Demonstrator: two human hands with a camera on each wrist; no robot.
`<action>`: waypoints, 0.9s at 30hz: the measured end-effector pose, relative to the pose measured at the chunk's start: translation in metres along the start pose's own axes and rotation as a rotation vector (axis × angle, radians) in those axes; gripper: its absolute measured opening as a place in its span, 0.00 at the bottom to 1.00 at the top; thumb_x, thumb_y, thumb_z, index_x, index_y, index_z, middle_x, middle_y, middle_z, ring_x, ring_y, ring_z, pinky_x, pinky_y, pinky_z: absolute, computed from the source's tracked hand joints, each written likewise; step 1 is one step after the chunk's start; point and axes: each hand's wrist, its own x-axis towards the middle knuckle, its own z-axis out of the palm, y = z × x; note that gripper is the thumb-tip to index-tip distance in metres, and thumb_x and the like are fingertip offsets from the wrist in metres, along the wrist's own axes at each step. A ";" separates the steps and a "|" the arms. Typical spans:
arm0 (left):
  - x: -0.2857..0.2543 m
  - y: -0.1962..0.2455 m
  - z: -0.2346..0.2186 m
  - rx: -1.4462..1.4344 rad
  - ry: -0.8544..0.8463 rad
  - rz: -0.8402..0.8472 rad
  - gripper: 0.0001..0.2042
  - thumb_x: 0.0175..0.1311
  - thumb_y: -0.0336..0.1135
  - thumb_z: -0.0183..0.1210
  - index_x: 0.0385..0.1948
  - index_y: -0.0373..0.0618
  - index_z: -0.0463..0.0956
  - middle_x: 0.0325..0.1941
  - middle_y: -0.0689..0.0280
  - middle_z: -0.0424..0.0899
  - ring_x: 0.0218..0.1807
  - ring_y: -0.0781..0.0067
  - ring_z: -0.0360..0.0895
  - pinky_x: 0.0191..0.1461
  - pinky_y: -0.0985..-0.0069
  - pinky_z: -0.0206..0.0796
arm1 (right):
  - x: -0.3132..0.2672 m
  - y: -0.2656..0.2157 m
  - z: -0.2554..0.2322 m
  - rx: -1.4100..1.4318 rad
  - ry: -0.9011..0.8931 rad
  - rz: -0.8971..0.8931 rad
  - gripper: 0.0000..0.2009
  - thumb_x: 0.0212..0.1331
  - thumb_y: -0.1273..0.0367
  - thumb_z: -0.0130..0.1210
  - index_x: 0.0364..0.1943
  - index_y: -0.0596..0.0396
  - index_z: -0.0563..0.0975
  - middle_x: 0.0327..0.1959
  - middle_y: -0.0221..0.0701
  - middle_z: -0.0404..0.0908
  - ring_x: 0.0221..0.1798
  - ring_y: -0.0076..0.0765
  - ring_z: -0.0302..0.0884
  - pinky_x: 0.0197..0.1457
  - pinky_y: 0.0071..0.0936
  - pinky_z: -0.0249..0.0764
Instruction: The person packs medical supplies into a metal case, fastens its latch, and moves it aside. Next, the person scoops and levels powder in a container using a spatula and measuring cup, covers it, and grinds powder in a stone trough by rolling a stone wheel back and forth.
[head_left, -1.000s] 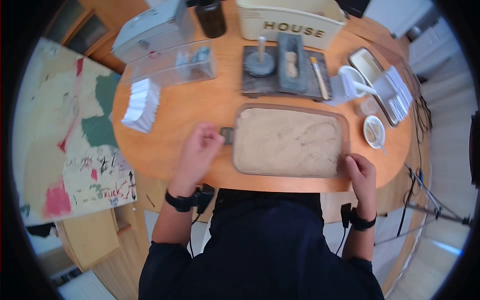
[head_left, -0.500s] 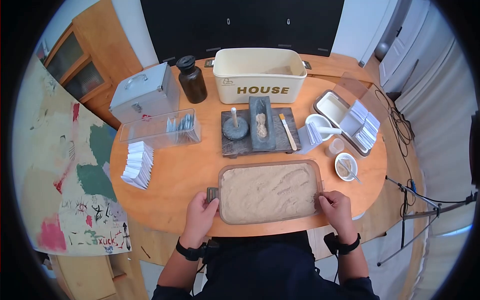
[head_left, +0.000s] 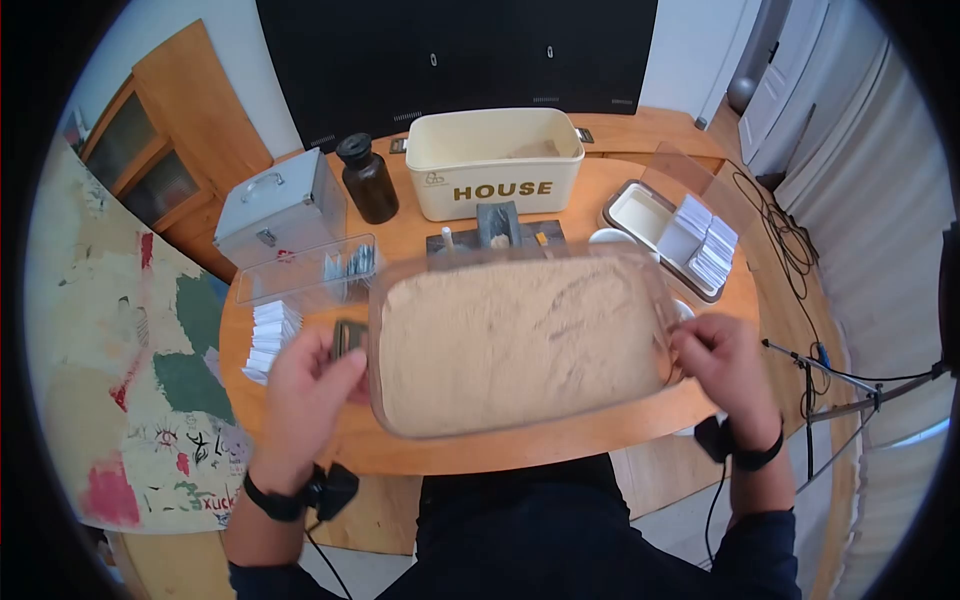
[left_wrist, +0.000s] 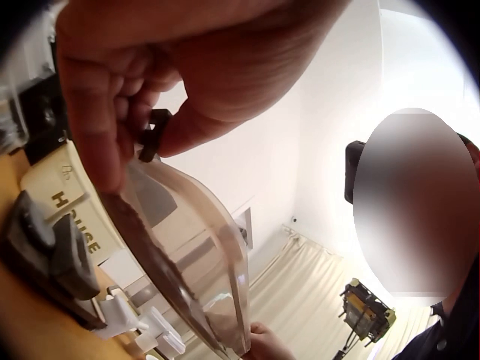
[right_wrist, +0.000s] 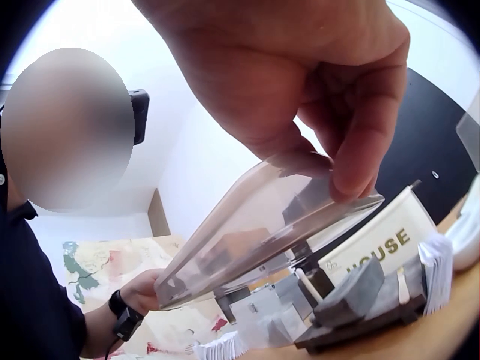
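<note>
Both hands hold up a clear, brown-rimmed tray of tan powder, raised above the table in the head view. The left hand pinches the dark clasp at the tray's left end; the left wrist view shows thumb and fingers closed on this clasp. At the opposite end, the right hand grips the rim with thumb and curled fingers, seen also in the right wrist view, where the tray hangs beneath the hand. The powder surface is uneven, with grooves towards the right.
Behind the tray stand a cream HOUSE box, a dark bottle and a silver case. The raised tray partly covers a dark board with a stone trough. Folded papers lie left and right.
The tray has risen off the table towards the camera, with both hands holding its ends. Earlier the left hand came from beside the clasp to grasp it. The head view has shifted.
</note>
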 end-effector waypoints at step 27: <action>0.338 0.047 0.026 0.253 0.083 0.010 0.09 0.65 0.32 0.57 0.35 0.33 0.77 0.34 0.58 0.84 0.33 0.73 0.85 0.34 0.82 0.80 | 0.371 0.008 0.039 -0.333 0.046 -0.036 0.16 0.61 0.63 0.52 0.32 0.62 0.84 0.24 0.34 0.83 0.26 0.32 0.80 0.34 0.28 0.78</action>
